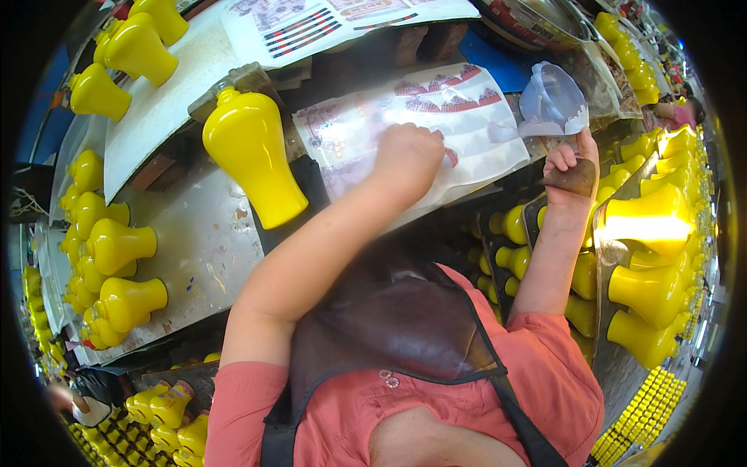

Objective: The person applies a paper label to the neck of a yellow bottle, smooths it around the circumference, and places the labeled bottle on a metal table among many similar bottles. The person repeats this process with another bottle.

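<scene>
My left hand (408,162) is closed, knuckles up, over a white sheet of decals (342,148) printed with dark red and purple patterns. Its fingertips are hidden, so what they pinch cannot be seen; a small red decal piece (450,156) shows beside it. My right hand (574,167) grips a brown flat scraper (572,179) against the palm. One finger of that hand reaches up to ragged white paper (577,122) below a pale purple plastic cup (551,92). Left of the sheet, a glossy yellow vase (253,152) lies tilted, its narrow neck against a support block (233,84).
More yellow vases stand at the far left (136,47) and along the left bench (124,245). Racks of yellow vases (650,296) crowd my right side. Another decal sheet (350,19) rests on a raised white board at the back, near a large round tin (537,23).
</scene>
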A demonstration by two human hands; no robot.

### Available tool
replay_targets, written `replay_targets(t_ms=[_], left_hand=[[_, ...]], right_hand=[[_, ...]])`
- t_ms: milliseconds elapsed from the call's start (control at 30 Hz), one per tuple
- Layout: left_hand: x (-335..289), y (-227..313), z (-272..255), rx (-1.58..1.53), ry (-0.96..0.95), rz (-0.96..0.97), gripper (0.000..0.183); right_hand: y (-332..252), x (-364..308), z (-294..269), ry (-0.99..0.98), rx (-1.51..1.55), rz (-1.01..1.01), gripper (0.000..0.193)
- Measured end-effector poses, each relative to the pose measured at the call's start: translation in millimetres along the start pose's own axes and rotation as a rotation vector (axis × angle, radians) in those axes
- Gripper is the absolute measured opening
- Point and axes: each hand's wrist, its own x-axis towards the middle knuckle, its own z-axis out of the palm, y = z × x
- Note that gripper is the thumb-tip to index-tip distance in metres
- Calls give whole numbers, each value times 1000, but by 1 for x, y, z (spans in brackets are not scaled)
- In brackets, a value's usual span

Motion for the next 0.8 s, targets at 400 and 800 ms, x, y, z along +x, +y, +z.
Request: replay_targets(t_ms=[400, 800], left_hand=[[-32, 11, -95, -375, 334, -6, 37], [-92, 19, -138, -620, 683, -281, 36]], right_hand=[[45, -61, 84, -265, -501, 2, 21], [108, -110, 146, -952, -1158, -826, 24]])
